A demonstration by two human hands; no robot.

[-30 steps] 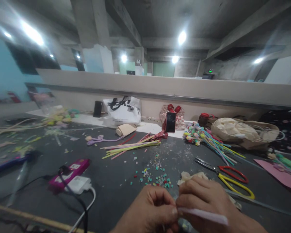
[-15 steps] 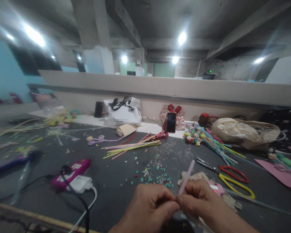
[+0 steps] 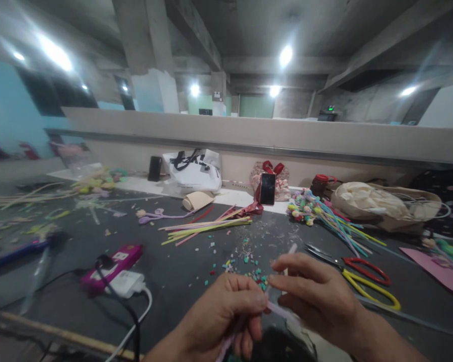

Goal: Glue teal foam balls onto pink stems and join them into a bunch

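Observation:
My left hand (image 3: 226,309) is closed, thumb and fingertips pinching a pale lilac pipe cleaner (image 3: 280,310). One stretch of it runs right, beneath my right hand (image 3: 319,291), and another hangs down below the left fingers. A lilac tip also sticks up behind the right fingers. My right hand is open, its fingers stretched out and slightly apart close to the left fingertips. Beyond the hands, small cut bits (image 3: 230,265) in green, white, yellow and red lie scattered on the dark table. A dark object below the hands is too blurred to make out.
Scissors (image 3: 370,281) with red and yellow handles lie on the right. Loose pipe cleaners (image 3: 207,229) and a bundle of finished flower stems (image 3: 317,213) lie further back. A magenta power bank (image 3: 113,266) with cables sits left. A phone (image 3: 268,189) leans at the back.
My right hand has let go of its pinch and spread its fingers. My left hand has turned and still pinches the pipe cleaner, part of which now points right.

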